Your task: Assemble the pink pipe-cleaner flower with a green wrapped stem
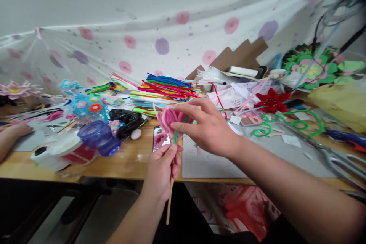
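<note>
A pink fuzzy flower point(166, 119), apparently bent from pipe cleaners, is held up over the table's front edge. Its stem is a thin wooden stick point(169, 207) slanting down below my hands, with a green pipe cleaner point(175, 137) just under the petals. My left hand point(165, 167) is closed round the stick below the bloom. From the right, my right hand point(198, 124) reaches across with thumb and fingers against the petals and the green piece; its fingertips are partly hidden. Behind the flower lies a phone point(160, 139) with a lit screen.
Bundles of coloured pipe cleaners point(168, 87) lie at the back. A grey mat point(211, 164) bears a red flower point(271, 101), curled green wire point(286, 120) and scissors point(337, 160). Leftward are a purple vase point(98, 137), a white egg-shaped piece point(135, 134) and another person's hand point(17, 131).
</note>
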A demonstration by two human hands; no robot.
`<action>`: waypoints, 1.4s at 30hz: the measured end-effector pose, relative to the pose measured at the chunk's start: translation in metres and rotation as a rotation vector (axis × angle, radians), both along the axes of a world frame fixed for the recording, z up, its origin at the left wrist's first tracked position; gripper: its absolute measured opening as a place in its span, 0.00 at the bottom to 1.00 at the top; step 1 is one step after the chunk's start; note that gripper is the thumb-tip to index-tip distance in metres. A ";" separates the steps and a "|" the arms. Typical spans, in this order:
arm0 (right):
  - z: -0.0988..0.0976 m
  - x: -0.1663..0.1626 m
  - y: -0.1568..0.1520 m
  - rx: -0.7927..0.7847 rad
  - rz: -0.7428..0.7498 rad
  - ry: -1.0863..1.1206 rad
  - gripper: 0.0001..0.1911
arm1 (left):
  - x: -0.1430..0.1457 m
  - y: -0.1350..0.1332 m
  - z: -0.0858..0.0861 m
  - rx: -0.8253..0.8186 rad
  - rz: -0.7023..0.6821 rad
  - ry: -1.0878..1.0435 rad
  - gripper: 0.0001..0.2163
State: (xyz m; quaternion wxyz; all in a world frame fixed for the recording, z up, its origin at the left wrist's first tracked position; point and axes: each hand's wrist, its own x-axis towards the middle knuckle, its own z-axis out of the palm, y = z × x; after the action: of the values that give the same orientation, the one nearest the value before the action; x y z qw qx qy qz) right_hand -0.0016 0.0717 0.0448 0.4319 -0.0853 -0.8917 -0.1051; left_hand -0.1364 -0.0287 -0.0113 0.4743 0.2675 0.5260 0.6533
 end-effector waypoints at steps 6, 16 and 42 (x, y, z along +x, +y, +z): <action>0.017 0.047 0.000 0.126 -0.028 -0.291 0.12 | 0.028 0.004 -0.006 -0.064 -0.154 0.127 0.13; -0.009 0.068 -0.020 0.031 -0.301 -0.451 0.06 | 0.059 0.015 -0.007 -0.073 -0.208 0.218 0.14; -0.018 0.062 -0.019 -0.137 -0.380 -0.308 0.04 | 0.080 0.008 -0.012 -0.067 -0.238 -0.181 0.09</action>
State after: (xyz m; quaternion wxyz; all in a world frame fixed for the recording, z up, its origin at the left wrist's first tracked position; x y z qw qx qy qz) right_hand 0.0604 0.0525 0.0269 0.2566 -0.2631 -0.9201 -0.1355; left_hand -0.0567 -0.0203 -0.0228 0.6024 0.2520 0.4674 0.5959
